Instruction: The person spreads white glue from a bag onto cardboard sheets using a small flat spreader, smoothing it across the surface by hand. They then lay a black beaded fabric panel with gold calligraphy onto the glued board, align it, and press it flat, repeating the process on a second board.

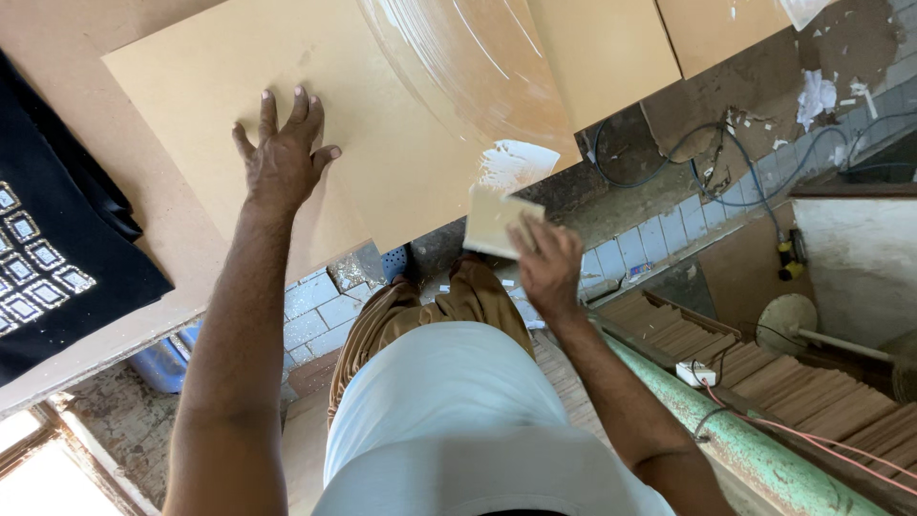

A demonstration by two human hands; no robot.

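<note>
On the table (57,38), a tan board (382,124) lies flat, its near corner overhanging the tiled floor (315,311). White glue (506,162), judged mid-spread, streaks that corner. My left hand (282,158) presses the board, fingers open and splayed. My right hand (549,263) grips a small cream scraper card (492,222) at the board's edge; the next stroke wants even pressure. No labels or signs show.

You see a black cloth (57,239) at the bench's left edge, blue hose (755,182) on tiled floor, green pipe (755,449), stacked wooden strips (812,392).
</note>
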